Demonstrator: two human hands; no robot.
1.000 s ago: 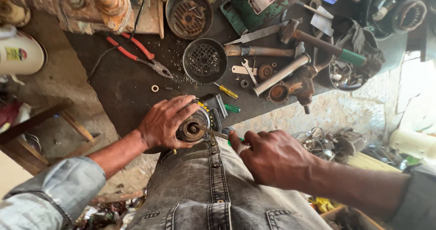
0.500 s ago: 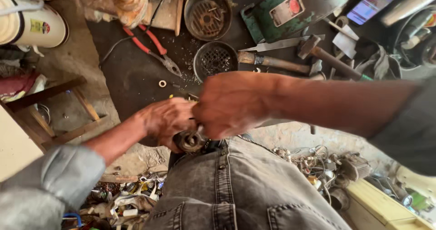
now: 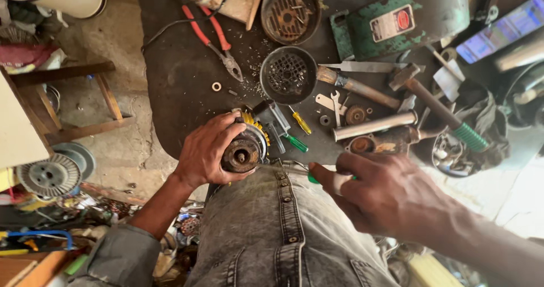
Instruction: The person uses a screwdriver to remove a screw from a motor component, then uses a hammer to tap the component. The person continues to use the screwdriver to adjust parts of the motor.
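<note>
Motor (image 3: 245, 150) is held on the knee at the bench (image 3: 181, 88) edge, left hand (image 3: 208, 151) fingers curled round it; right hand (image 3: 391, 193) pinches a screwdriver (image 3: 313, 178) — slip likely, tip could gouge the windings.

1. The left hand (image 3: 207, 151) wraps around a rusty round motor part (image 3: 243, 150) with yellow windings, held at the near edge of the dark tabletop (image 3: 181, 83).
2. The right hand (image 3: 391, 193) grips a green-handled screwdriver (image 3: 324, 179), its thin shaft pointing toward the motor part.
3. Red pliers (image 3: 212, 37), two perforated round covers, a hammer (image 3: 436, 105) and small screwdrivers lie on the tabletop.
</note>
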